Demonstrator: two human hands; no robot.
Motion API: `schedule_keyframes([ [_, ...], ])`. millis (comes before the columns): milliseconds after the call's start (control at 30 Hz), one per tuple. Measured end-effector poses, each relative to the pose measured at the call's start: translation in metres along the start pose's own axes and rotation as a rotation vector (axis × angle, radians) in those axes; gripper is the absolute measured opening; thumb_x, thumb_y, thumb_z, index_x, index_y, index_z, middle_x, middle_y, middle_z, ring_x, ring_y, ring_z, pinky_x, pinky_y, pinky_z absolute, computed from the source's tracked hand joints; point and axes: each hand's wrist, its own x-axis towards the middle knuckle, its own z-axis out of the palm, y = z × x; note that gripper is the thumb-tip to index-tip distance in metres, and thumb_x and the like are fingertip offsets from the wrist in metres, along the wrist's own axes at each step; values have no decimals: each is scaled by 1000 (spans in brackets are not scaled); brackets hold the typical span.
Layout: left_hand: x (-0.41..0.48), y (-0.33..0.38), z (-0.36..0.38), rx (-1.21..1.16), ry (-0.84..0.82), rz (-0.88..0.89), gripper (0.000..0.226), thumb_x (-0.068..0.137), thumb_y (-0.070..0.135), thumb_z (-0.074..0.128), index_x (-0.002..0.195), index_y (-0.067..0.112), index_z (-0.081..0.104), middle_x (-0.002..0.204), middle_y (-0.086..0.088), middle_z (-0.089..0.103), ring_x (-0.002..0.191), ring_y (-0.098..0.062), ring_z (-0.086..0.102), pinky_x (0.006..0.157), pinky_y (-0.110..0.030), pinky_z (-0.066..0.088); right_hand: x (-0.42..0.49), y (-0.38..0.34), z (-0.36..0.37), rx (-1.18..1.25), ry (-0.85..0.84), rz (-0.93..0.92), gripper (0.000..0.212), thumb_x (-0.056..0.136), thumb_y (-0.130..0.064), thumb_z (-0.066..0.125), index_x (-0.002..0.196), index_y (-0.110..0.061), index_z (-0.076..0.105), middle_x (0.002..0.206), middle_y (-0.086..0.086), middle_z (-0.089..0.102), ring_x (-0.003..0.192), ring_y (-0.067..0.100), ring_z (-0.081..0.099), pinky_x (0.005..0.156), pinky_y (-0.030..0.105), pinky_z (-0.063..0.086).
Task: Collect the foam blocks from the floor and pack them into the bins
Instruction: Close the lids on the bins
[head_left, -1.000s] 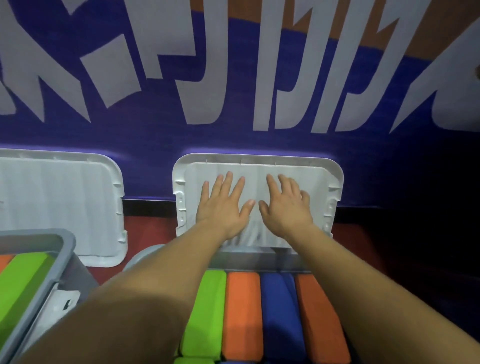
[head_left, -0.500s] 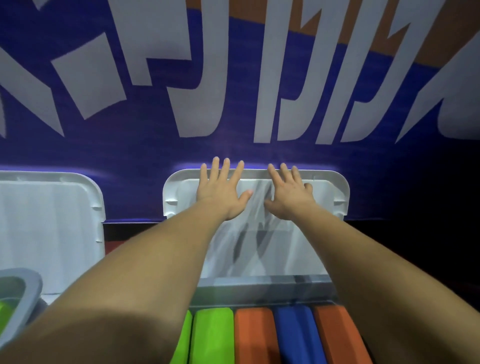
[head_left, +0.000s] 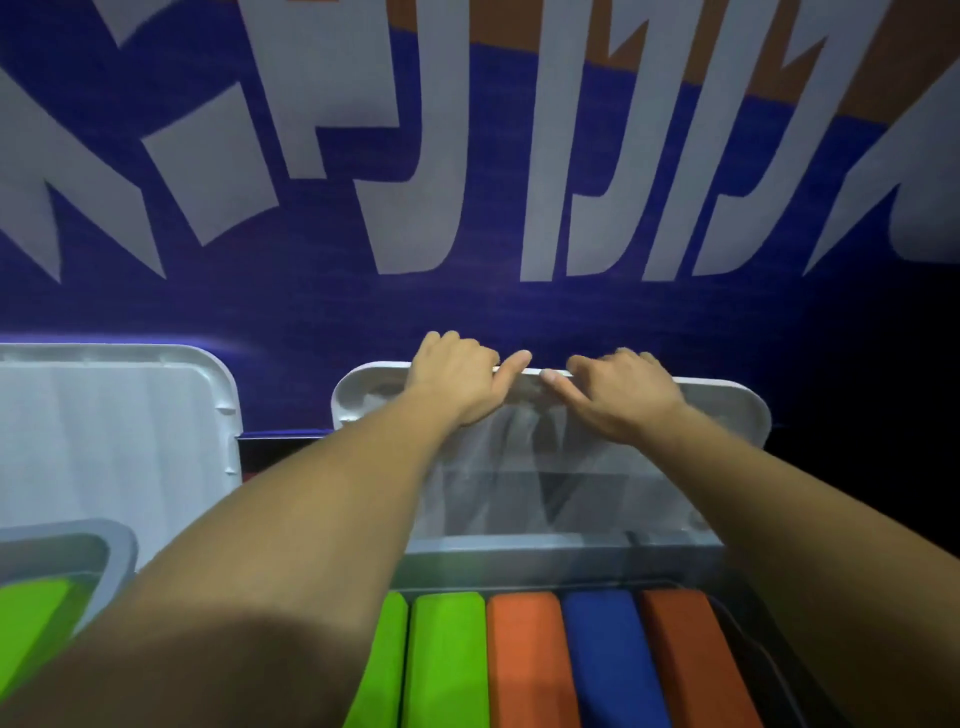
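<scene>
Bin (head_left: 561, 558) below grip packed with blocks (head_left: 524, 660); left hand (head_left: 457, 376), right hand (head_left: 621, 395) curled over lid (head_left: 727, 410) top edge; closing left.

Green, orange and blue foam blocks (head_left: 524, 660) fill a seemingly grey bin (head_left: 561, 553) (white lid (head_left: 727, 402)).

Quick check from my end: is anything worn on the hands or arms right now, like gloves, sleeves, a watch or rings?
Nothing visible. The left hand and right hand are bare, with no gloves, rings or watch showing. Both forearms are uncovered as far back as the picture's edge, so no sleeve or wristband is seen.
</scene>
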Motion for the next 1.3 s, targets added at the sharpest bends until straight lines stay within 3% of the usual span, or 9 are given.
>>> schedule_keyframes([
  [100, -24, 6, -12, -82, -62, -46, 75, 100, 68, 8, 69, 22, 59, 68, 2, 62, 71, -22, 60, 78, -41, 44, -15, -2, -13, 57, -65, -6, 76, 90, -83, 11, 101, -26, 61, 83, -3, 63, 80, 17, 63, 74, 41, 58],
  [233, -63, 20, -46, -40, 66, -80, 73, 99, 64, 7, 65, 22, 56, 64, 5, 58, 64, -19, 55, 76, -39, 38, -50, -1, -41, 68, 44, -81, 76, 89, -85, 11, 98, -28, 61, 81, -6, 63, 76, 14, 62, 70, 40, 59],
  [367, -114, 37, -85, 16, 116, -57, 64, 98, 62, 5, 62, 26, 44, 69, 9, 53, 67, -19, 47, 70, -38, 30, -102, 3, -74, 210, -28, -202, 73, 92, -82, 12, 85, -26, 59, 81, -4, 62, 74, 13, 59, 71, 40, 55],
  [500, -185, 61, -111, -38, 112, -167, 56, 101, 59, 15, 68, 24, 44, 82, 4, 59, 88, -25, 55, 73, -40, 31, -162, -6, -86, 291, -143, -291, 66, 95, -77, 13, 94, -24, 54, 96, 5, 60, 90, 24, 57, 77, 40, 43],
  [633, -260, 82, -114, -19, 60, -273, 56, 97, 59, 13, 86, 24, 55, 91, 0, 61, 95, -28, 55, 79, -44, 37, -228, -26, -72, 206, -29, -349, 67, 98, -69, 9, 110, -23, 56, 111, 11, 63, 109, 33, 59, 90, 43, 43],
  [800, -354, 98, -83, 67, 143, -103, 41, 97, 53, 39, 85, 17, 55, 82, -3, 55, 78, -30, 52, 70, -42, 40, -315, -41, -25, 129, 144, -395, 65, 100, -65, 19, 85, -17, 60, 76, 8, 57, 70, 35, 57, 62, 43, 44],
  [967, -392, 108, -59, -34, 11, -4, 49, 95, 65, 41, 73, 21, 48, 70, 0, 53, 67, -26, 52, 63, -37, 39, -368, -43, 30, 149, 355, -421, 57, 103, -61, 32, 79, -17, 56, 73, 5, 50, 63, 31, 49, 57, 42, 40],
  [1133, -396, 123, -51, -174, -230, -192, 56, 98, 70, 24, 78, 23, 48, 88, 0, 68, 87, -22, 63, 75, -35, 46, -407, -52, 55, 166, 297, -447, 43, 105, -50, 39, 80, -20, 56, 73, 2, 51, 63, 27, 49, 56, 39, 38],
  [1300, -387, 124, -31, -325, 19, -187, 54, 93, 69, 34, 96, 24, 63, 96, 7, 62, 91, -18, 59, 84, -35, 46, -406, -54, 29, 157, 129, -368, 42, 103, -47, 37, 68, -26, 48, 61, -6, 49, 53, 21, 48, 51, 32, 30],
])
